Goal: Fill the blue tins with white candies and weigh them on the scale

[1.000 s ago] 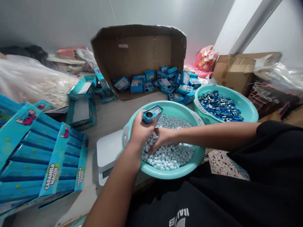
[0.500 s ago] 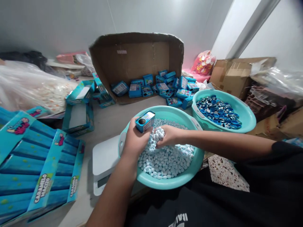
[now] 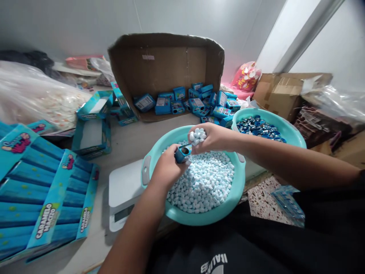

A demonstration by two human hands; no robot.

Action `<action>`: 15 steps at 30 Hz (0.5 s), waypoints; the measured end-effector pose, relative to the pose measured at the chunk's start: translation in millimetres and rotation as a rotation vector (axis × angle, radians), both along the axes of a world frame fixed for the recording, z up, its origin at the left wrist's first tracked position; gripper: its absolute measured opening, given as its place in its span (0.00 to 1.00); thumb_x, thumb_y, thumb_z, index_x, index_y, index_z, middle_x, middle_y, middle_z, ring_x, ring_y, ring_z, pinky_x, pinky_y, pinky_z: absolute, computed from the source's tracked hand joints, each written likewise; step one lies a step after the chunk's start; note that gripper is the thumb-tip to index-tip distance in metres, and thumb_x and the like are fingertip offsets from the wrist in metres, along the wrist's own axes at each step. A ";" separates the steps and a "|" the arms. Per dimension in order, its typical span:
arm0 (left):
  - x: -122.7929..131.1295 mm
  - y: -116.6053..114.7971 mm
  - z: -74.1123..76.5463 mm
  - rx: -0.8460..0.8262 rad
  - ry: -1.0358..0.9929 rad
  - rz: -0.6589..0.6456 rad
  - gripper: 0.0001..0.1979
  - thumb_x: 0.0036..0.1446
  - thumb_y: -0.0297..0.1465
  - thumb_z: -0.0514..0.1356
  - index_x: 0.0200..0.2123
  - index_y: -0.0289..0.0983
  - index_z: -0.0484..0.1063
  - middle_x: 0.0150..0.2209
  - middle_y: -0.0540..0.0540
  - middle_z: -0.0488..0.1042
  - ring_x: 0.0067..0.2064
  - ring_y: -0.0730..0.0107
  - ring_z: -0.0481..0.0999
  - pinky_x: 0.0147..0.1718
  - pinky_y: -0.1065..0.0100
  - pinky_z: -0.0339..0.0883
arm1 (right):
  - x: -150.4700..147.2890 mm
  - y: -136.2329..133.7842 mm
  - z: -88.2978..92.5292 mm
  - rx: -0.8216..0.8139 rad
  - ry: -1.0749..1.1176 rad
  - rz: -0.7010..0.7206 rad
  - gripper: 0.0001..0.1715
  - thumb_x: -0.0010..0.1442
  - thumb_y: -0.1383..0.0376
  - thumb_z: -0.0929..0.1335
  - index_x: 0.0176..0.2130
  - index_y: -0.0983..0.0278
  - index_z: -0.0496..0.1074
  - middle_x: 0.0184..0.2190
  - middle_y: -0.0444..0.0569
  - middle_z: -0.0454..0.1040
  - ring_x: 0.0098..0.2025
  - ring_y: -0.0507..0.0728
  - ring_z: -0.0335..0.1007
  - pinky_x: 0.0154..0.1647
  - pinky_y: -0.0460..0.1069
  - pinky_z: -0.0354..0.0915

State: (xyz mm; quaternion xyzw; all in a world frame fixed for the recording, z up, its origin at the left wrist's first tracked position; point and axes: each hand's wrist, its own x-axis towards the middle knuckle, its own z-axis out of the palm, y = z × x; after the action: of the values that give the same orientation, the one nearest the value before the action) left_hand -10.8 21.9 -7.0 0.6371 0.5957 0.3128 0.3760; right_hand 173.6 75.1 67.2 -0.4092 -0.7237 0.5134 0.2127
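My left hand (image 3: 168,169) grips a small blue tin (image 3: 182,153), its round opening tilted up and toward the right. Cupped in my right hand (image 3: 212,136) is a heap of pale candies (image 3: 197,136), held just above and right of the tin's mouth. Both hands are over a turquoise basin (image 3: 239,190) with loose pale blue-white candies (image 3: 203,186) piled inside. How full the tin is cannot be seen.
A white scale (image 3: 122,190) stands left of the basin. Another turquoise basin (image 3: 296,133) holds blue caps. Blue tins (image 3: 171,106) lie in and before a tipped cardboard box (image 3: 168,64). Packed blue display boxes (image 3: 51,190) stand at left, a plastic bag (image 3: 31,95) behind.
My right hand has risen out of the candy pile with a handful. My left hand has shifted slightly right and down, turning the tin's opening toward the right hand.
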 end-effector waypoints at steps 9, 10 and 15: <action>3.1 -3.8 5.9 0.023 -0.024 -0.018 0.13 0.50 0.28 0.66 0.41 0.40 0.73 0.37 0.51 0.77 0.41 0.62 0.75 0.40 0.64 0.65 | -31.6 -5.1 -15.7 -0.108 0.645 -0.267 0.23 0.41 0.65 0.81 0.33 0.62 0.69 0.23 0.36 0.68 0.23 0.47 0.63 0.21 0.44 0.59; 3.6 -4.0 5.8 0.026 -0.025 -0.015 0.13 0.51 0.29 0.65 0.41 0.40 0.73 0.37 0.51 0.77 0.41 0.62 0.75 0.40 0.64 0.65 | -34.3 -6.2 -16.0 -0.104 0.679 -0.280 0.23 0.42 0.65 0.81 0.33 0.62 0.69 0.23 0.36 0.68 0.23 0.47 0.64 0.22 0.44 0.60; 4.1 -3.9 2.6 0.035 -0.001 -0.013 0.15 0.51 0.29 0.65 0.43 0.41 0.73 0.40 0.50 0.79 0.42 0.59 0.77 0.40 0.63 0.67 | -44.2 -11.3 -21.3 -0.104 0.762 -0.284 0.22 0.43 0.63 0.81 0.34 0.61 0.70 0.25 0.36 0.69 0.25 0.48 0.67 0.26 0.45 0.64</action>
State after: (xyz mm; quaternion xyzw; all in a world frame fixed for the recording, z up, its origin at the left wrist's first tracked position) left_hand -6.7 18.0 -4.4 0.6474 0.5857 0.3212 0.3671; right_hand 129.5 63.8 45.9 -0.2960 -0.5024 0.6295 0.5134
